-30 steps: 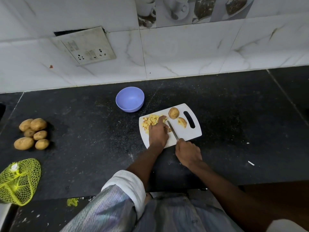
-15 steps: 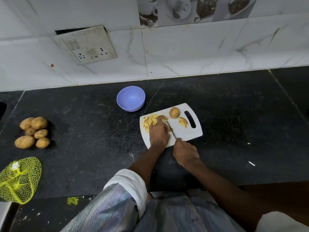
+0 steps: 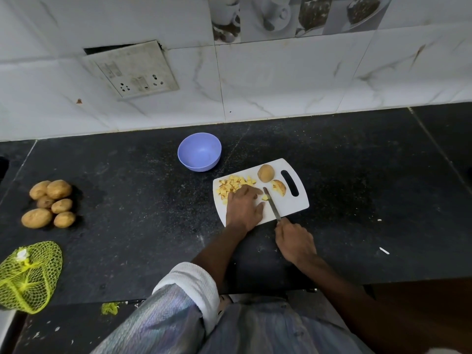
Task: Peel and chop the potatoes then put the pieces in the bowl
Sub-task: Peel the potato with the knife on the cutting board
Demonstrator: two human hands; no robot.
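Observation:
A white cutting board [image 3: 293, 205] lies on the black counter. On it are a heap of yellow potato cubes [image 3: 233, 186], a whole unpeeled potato [image 3: 266, 172] and a cut potato half [image 3: 279, 187]. My left hand [image 3: 244, 206] rests flat on the board, fingers beside a small potato piece [image 3: 265, 198]. My right hand [image 3: 295, 241] grips the handle of a knife [image 3: 272, 204] whose blade lies against that piece. The empty purple bowl [image 3: 199, 155] stands behind the board's left end.
Several whole potatoes [image 3: 51, 203] are piled at the counter's left. A yellow-green mesh bag [image 3: 28, 275] lies at the front left edge. A tiled wall with a socket panel [image 3: 132, 70] backs the counter.
The knife has shifted slightly right and nearer me, off my left fingers. My left hand has flattened, and one small piece now shows beside the blade.

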